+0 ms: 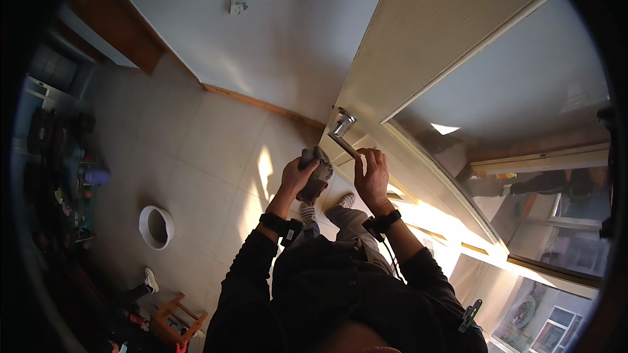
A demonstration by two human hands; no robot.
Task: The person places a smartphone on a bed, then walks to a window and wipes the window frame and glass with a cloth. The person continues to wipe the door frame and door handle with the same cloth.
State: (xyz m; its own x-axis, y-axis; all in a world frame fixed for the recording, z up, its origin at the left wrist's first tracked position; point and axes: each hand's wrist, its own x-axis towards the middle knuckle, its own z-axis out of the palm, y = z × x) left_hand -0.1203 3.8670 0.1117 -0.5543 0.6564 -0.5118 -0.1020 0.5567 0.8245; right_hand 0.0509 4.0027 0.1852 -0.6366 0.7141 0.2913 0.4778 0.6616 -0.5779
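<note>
My left hand (295, 175) is closed around a crumpled grey-brown cloth (315, 169), which hangs in front of me above the floor. My right hand (371, 174) is at the free end of a metal door handle (343, 135), its fingertips touching the tip of the lever. The handle is mounted near the edge of a cream-painted door (378, 73) with a large glass pane (495, 122). Black bands with small devices sit on both wrists.
A white bucket or bin (169, 228) stands on the tiled floor at left. A wooden stool (171, 321) and another person's shoe (151, 279) are at lower left. Along the wall (274, 24) runs a wooden skirting board (265, 104); a white plug (237, 7) hangs on its cord.
</note>
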